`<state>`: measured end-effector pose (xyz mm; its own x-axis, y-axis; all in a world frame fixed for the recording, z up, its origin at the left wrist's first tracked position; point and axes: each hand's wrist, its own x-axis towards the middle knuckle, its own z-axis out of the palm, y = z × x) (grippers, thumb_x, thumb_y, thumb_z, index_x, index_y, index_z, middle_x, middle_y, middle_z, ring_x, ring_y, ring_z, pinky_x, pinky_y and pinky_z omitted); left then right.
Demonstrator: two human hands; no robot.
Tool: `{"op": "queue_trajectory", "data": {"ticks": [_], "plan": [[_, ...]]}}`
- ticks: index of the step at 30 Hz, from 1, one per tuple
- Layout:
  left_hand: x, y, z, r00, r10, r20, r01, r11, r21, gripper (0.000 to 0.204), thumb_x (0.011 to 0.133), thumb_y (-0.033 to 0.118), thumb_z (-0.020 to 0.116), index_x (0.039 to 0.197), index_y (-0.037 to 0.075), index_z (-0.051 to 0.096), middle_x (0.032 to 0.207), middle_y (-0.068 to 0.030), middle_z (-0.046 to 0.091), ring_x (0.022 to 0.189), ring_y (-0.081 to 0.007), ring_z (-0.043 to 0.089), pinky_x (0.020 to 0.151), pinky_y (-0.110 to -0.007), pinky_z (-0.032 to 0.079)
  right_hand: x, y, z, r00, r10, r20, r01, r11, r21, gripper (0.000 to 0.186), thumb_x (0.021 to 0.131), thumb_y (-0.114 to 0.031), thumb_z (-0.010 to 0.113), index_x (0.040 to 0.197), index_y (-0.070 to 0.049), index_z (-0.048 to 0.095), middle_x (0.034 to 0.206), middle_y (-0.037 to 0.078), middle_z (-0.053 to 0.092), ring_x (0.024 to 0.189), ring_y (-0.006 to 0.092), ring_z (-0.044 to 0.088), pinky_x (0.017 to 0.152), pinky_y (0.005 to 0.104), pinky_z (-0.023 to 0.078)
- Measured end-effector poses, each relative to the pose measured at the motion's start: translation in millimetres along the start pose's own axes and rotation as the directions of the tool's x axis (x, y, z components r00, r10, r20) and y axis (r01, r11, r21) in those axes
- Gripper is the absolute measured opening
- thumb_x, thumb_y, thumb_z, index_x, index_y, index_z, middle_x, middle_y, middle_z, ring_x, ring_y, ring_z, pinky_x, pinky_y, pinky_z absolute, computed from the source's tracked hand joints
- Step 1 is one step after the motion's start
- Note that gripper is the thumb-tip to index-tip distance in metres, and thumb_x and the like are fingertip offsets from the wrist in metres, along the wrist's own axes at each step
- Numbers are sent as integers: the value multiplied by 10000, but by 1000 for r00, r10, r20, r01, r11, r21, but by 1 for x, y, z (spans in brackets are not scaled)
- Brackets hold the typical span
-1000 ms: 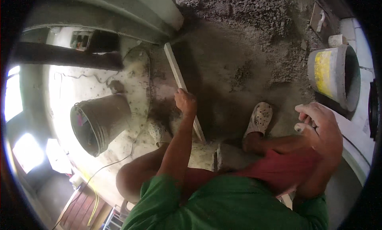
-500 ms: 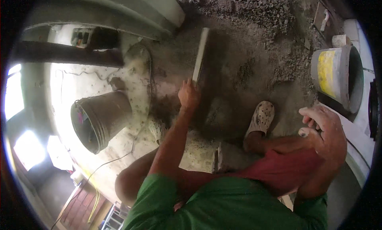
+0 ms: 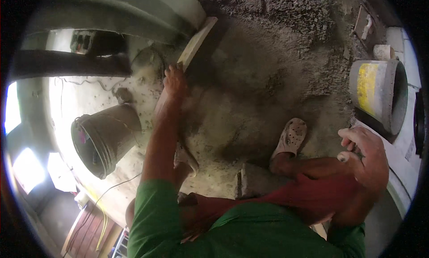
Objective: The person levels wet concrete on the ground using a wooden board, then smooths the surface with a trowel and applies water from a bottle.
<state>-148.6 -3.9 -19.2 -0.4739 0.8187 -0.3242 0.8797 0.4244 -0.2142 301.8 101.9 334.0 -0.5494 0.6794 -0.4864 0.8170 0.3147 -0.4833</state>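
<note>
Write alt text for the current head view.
A person's left hand grips a long, pale bar; the right hand, loosely curled, appears empty. A grey bucket sits left and a yellow-patched bucket right of the rough grey floor.

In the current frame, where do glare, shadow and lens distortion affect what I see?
Head view: glare washes out bright patches at far left; head view: the floor right of the wooden strip is dim; head view: fisheye curves edges, with black corners; head view: the left hand and right hand remain readable.
</note>
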Motion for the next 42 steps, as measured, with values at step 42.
{"op": "queue_trajectory", "data": {"ticks": [42], "plan": [[-83,192,7,1000,5,-11,-10,903,-429,276,858,116,592,1094,-21,551,1013,-207,575,904,-344,637,732,-426,551,-30,76,-29,995,-37,-91,55,978,201,415,738,-226,724,1078,-3,635,815,146,611,724,290,599,674,375,476]]}}
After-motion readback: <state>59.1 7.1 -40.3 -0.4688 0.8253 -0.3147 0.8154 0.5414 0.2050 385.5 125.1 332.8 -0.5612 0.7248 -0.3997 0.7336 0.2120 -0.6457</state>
